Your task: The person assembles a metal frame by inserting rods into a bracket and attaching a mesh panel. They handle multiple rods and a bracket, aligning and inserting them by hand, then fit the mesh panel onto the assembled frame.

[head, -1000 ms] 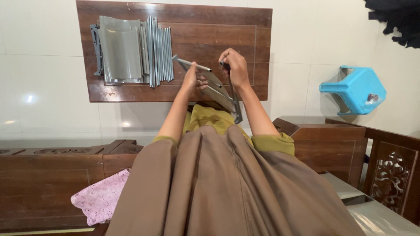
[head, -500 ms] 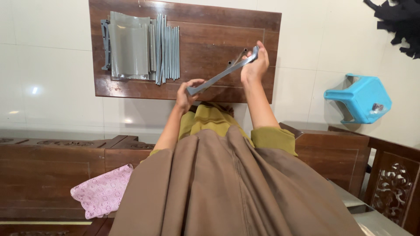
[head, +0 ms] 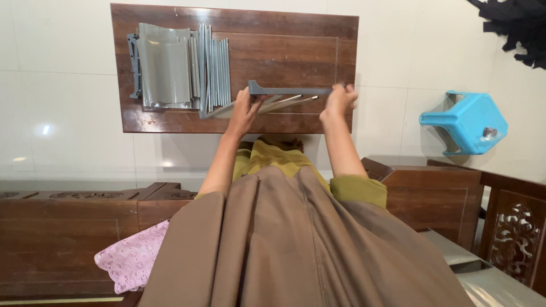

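Both hands are up over the low wooden table (head: 284,51) in my head view. Left hand (head: 245,111) closes around the near end of a long grey plastic strip (head: 290,90); right hand (head: 339,101) pinches the far end of that same strip, so it hangs level between them just above the tabletop. Under the strip I count at least two more thin grey strips (head: 281,102) fanned out by the left hand, though how many exactly I cannot tell, since the fingers cover where they meet.

On the table's left part lies one stack of grey panels (head: 165,65) with a row of slats on edge (head: 213,65) beside it; the slats are too close together to count. One blue plastic stool (head: 463,122) lies on the white floor, one pink cloth (head: 133,258) lies on the bench (head: 68,227). Brown fabric (head: 296,244) hides my lap.
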